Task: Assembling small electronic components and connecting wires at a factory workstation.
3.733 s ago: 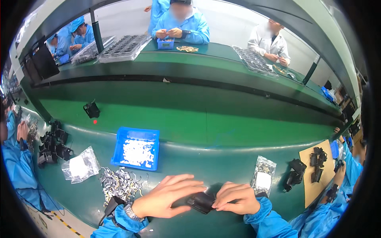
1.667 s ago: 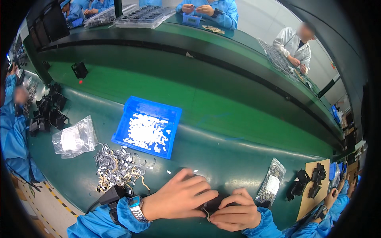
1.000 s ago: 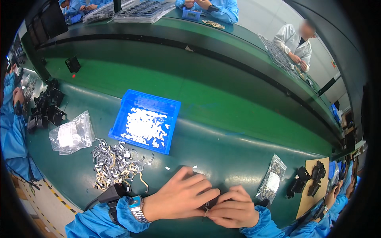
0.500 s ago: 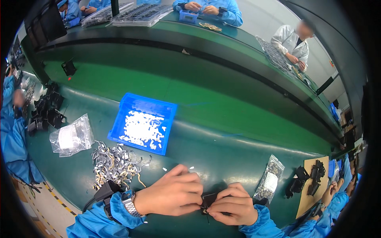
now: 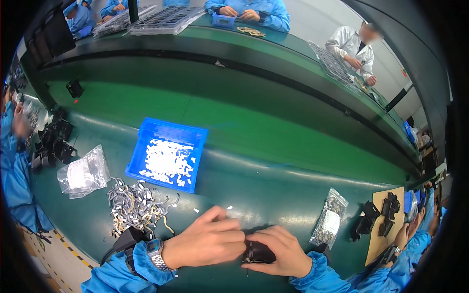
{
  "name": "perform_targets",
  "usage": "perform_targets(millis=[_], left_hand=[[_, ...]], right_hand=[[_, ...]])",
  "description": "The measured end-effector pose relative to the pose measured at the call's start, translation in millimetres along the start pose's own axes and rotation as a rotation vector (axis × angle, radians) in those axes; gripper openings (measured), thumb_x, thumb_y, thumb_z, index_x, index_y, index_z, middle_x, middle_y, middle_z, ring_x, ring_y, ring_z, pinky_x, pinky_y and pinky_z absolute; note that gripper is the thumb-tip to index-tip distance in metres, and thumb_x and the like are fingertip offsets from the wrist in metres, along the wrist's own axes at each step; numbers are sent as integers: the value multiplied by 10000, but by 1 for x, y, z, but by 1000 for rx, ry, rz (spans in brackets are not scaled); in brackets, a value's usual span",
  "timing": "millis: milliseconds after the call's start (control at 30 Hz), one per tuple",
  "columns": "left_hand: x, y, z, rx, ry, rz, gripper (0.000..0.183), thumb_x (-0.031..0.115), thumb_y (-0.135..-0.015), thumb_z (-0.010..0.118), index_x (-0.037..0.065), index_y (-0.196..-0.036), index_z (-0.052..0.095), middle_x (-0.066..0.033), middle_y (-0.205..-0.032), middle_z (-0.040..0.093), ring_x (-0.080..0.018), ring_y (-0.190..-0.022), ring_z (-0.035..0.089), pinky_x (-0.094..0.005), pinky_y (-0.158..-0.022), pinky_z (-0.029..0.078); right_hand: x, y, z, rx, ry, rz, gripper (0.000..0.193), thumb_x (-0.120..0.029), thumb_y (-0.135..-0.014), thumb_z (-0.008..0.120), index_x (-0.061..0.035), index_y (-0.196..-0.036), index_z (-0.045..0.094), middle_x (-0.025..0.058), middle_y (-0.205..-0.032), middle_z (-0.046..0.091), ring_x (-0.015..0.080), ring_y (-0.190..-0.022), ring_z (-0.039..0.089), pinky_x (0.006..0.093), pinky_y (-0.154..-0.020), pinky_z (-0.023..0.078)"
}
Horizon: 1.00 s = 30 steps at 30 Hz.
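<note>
A small black plastic housing (image 5: 259, 253) sits low in front of me, above the green table. My right hand (image 5: 282, 250) is wrapped round it, with fingers over the top and thumb along the near side. At its left edge, the fingers of my left hand (image 5: 207, 240) are bent and pressed together; what they pinch there is hidden. A thin dark wire end shows below the housing. Beyond my left hand, two small white pieces (image 5: 229, 207) lie on the table. A heap of short grey and tan cables with white connectors (image 5: 134, 205) lies left of that hand.
A blue bin (image 5: 201, 161) holds many small white pieces. Clear bags lie at left (image 5: 84, 172) and right (image 5: 330, 219). Black parts (image 5: 365, 220) lie by a cardboard sheet (image 5: 373, 244); more black parts (image 5: 53, 139) are piled far left. Co-workers sit at both sides and across the conveyor.
My right hand has shifted from a fingertip pinch to a wider grip round the black housing, which shows more now. My left fingers stay at its left edge. The whole view has shifted slightly.
</note>
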State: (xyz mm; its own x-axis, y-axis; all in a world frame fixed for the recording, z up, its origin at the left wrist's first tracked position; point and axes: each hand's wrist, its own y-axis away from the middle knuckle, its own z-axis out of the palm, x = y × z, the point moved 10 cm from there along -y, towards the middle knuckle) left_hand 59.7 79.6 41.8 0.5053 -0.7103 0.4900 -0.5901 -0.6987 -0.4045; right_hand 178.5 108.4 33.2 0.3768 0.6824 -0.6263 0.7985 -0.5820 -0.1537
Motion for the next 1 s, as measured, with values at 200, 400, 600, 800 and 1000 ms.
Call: perform_targets(millis=[200,400,600,800,1000], left_hand=[[6,1,-3,63,-69,25,179,253,-790,867,177,-919,768,77,-948,671,-154,-954,648,-386,-850,459],[2,2,-9,112,-138,-33,154,251,-800,864,182,-908,779,80,-930,675,-154,-945,645,-377,-835,454],[-1,0,-9,134,-163,-48,175,262,-789,875,176,-904,776,77,-905,664,-159,-926,638,-388,-815,445],[-6,2,-12,126,-181,-119,152,235,-790,872,173,-884,769,79,-899,667,-159,-927,641,-389,-816,449],[-15,2,-32,216,-31,-140,167,204,-789,827,152,-921,740,34,-948,644,-182,-946,626,-377,-862,446]], right_hand=[[-2,1,-9,114,-94,41,620,-282,-710,1019,-55,-1200,713,98,-1085,763,287,-925,736,376,-833,617],[-7,-3,-7,46,-99,-9,565,-286,-707,1017,-66,-1145,737,83,-1099,771,272,-921,737,374,-838,590],[-9,-5,-9,40,7,-57,562,-313,-716,1005,-78,-1165,762,33,-1113,774,238,-968,711,357,-865,551],[-5,-2,-10,1,43,-55,618,-358,-702,994,-117,-1232,789,28,-1249,729,246,-1113,633,384,-931,513],[0,1,-2,-38,84,-45,623,-365,-722,982,-125,-1251,760,15,-1255,716,273,-1158,601,417,-994,460]])
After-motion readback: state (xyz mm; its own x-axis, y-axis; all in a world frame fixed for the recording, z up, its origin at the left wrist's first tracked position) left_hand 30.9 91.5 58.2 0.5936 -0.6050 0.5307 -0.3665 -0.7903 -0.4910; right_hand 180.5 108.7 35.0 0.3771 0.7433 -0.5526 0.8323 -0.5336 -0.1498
